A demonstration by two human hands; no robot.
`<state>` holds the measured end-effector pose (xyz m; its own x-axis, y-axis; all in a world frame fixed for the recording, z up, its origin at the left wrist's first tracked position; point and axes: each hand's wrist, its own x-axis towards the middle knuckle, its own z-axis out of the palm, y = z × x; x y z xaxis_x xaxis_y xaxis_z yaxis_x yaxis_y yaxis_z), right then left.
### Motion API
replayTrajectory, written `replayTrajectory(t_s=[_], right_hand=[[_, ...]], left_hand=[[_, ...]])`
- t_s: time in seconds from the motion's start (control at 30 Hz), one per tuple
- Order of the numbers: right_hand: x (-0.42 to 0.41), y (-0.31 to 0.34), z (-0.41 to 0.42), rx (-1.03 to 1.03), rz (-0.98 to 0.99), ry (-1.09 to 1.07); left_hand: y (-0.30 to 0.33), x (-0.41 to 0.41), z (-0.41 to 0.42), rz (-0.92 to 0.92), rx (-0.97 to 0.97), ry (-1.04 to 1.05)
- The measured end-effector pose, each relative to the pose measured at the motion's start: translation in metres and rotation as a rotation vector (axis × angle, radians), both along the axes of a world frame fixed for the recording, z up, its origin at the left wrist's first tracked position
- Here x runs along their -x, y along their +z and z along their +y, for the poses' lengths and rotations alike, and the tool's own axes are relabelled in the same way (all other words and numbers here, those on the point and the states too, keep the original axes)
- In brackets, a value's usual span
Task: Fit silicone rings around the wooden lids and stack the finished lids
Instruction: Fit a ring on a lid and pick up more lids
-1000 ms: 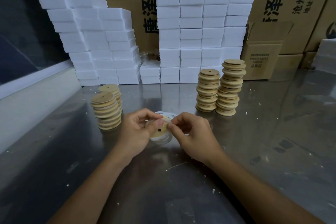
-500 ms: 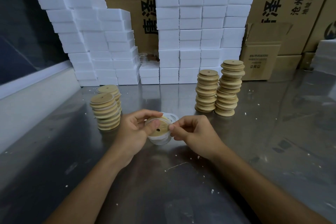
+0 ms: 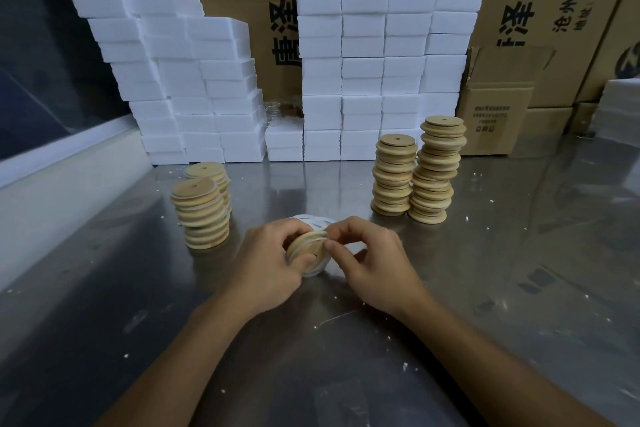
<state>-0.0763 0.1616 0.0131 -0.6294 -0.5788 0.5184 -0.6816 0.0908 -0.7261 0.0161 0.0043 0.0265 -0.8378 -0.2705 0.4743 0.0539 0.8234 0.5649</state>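
Above the scuffed steel table, my left hand grips a round wooden lid; my right hand pinches its rim. Beyond stand wooden lid stacks, white foam blocks, printed cardboard cartons.

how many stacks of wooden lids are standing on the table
4: two round pale wooden lid stacks at left, the front stack partly hiding the rear stack; two at right, a shorter stack beside a taller stack.
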Motion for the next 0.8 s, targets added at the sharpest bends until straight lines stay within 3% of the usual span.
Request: replayTrajectory(t_s=[0.37,0.57,0.8], right_hand=[[0.0041,0.0038,0.0008,-0.063,0.094,-0.036],[0.0061,0.008,0.0051,-0.093,0.292,0.004],[0.0069,0.0039,0.0048,0.008,0.19,0.044]], left_hand=[[0.005,-0.0021,-0.0014,0.012,-0.052,0.013],[0.0045,-0.0022,-0.001,0.04,-0.066,-0.003],[0.0051,-0.0028,-0.0012,0.098,-0.155,0.026]])
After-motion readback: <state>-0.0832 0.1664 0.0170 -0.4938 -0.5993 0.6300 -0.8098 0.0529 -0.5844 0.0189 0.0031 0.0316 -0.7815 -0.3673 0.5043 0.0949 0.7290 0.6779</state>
